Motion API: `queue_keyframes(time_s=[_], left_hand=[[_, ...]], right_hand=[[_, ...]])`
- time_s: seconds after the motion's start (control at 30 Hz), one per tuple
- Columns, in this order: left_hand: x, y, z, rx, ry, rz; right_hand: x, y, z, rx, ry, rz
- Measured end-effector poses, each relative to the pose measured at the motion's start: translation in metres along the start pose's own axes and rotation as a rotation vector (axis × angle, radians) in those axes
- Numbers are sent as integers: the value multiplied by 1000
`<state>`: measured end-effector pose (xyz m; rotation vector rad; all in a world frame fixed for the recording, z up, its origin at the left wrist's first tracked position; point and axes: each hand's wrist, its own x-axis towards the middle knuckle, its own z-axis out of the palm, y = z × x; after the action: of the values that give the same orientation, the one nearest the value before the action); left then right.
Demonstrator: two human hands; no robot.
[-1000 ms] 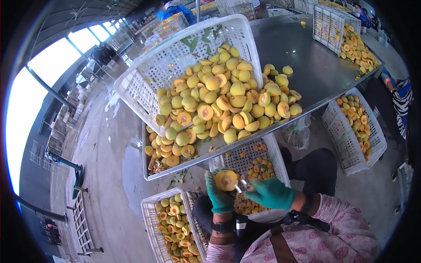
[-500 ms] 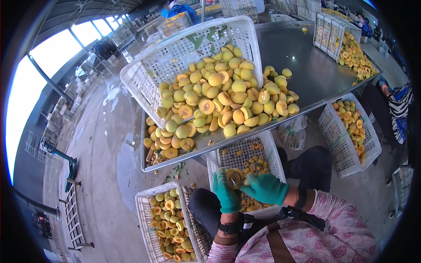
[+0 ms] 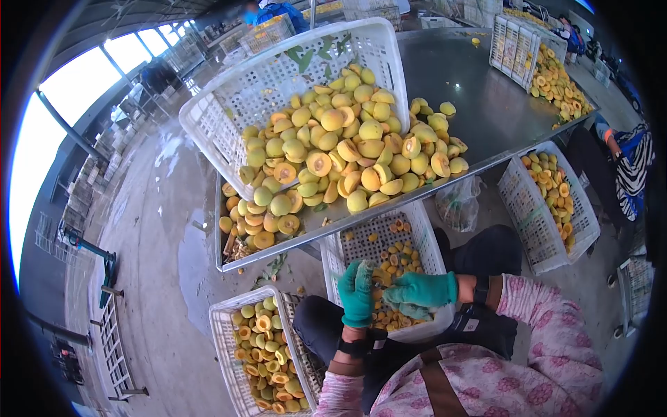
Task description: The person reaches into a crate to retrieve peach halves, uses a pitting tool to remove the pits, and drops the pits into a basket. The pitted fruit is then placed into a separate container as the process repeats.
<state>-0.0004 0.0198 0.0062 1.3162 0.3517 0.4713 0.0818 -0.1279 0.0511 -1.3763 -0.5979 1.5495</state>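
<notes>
My left hand (image 3: 356,293), in a green glove, is raised above a white crate (image 3: 435,248) between my knees. Its fingers are together and bent; what they hold is too blurred to name. Just to its right, my right hand (image 3: 421,290), also gloved in green, has its fingers curled round something I cannot make out. Beneath both hands, small fruit pieces (image 3: 405,260) lie in the crate. Halved yellow-green fruits (image 3: 319,164) spill from a tipped white basket (image 3: 229,85) onto the metal table (image 3: 445,76) in front.
A crate of fruit halves (image 3: 267,344) stands at lower left, another crate (image 3: 587,229) at right. A plastic bag (image 3: 460,203) hangs under the table edge. Farther right are a second tipped basket (image 3: 513,52) and a seated person's patterned clothing (image 3: 631,174).
The fruit half seen between my hands is no longer clearly visible there. My hands have moved slightly apart, and the right fingers have turned downward. The whole view has shifted slightly.
</notes>
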Motion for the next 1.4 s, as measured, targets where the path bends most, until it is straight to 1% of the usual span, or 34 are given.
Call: queue_keyframes(time_s=[0.1,0.17,0.2,0.23,0.3,0.33,0.37,0.4,0.47,0.5,0.6,0.67,0.73,0.77,0.8,0.83,0.87,0.9,0.93,0.97,1.0,1.03,1.07,1.1,1.13,1.2,1.23,1.27,1.3,1.33,1.37,1.4], left_hand=[[-7,-15,12,19,109,121],[2,-17,16,-29,69,4],[5,-15,17,-46,45,-65],[9,-9,16,-282,-42,-159],[7,-5,23,-327,-59,-90],[9,-5,27,-348,-74,-51],[9,-12,28,-250,-32,-10],[13,-16,26,-163,-72,-82],[18,-23,20,11,-151,-234],[19,-25,20,-35,-153,-207],[9,-23,26,-91,-10,-13],[-1,-17,33,-113,82,21],[4,-21,32,-6,172,99],[3,-25,23,129,209,134],[6,-24,13,270,242,175],[19,9,2,668,256,551],[33,-10,-41,803,414,624],[40,2,-81,750,427,520],[47,14,-121,697,442,417],[49,8,-189,916,425,385],[41,55,-191,1323,317,93],[41,67,-225,1823,-186,22],[39,87,-219,1808,-214,-354],[43,99,-204,1803,-210,-153],[55,105,-182,1788,-207,47],[93,101,-104,1239,-114,160],[116,72,-84,1080,-55,120],[135,58,-51,1136,-117,250],[153,44,-21,1270,-141,222],[168,35,7,1346,-119,14],[184,14,18,1290,-141,-111],[190,-5,25,1252,-64,-85]], right_hand=[[-8,-3,0,23,1,-67],[7,10,-7,-164,121,-431],[7,12,-7,-115,134,-417],[6,10,-6,-66,148,-404],[-10,-1,-11,279,70,15],[-9,1,-12,242,80,-19],[-6,7,-11,210,90,-52],[-3,14,-12,181,99,-83],[1,24,-29,149,26,80],[2,27,-33,134,-14,159],[5,41,-8,720,132,-56],[2,47,12,914,104,-135],[0,46,15,1085,67,-206],[7,58,8,1291,-250,-44],[4,55,9,1234,-349,-123],[-2,46,9,1166,-446,-205],[-9,39,8,1093,-540,-281],[-17,38,3,831,-351,-180],[-18,38,-6,762,-232,-96],[-14,38,-17,695,-109,-30],[-8,43,-25,636,13,37],[8,59,-37,46,149,109],[17,74,-47,-234,233,100],[23,90,-54,-514,316,92],[33,112,-60,-561,371,-19],[53,156,-72,-677,494,-234],[57,162,-74,-785,502,-235],[55,162,-75,-854,487,-227],[54,160,-76,-924,472,-221],[48,149,-74,-955,434,-206],[41,140,-71,-985,397,-189],[34,135,-68,-979,459,-185]])
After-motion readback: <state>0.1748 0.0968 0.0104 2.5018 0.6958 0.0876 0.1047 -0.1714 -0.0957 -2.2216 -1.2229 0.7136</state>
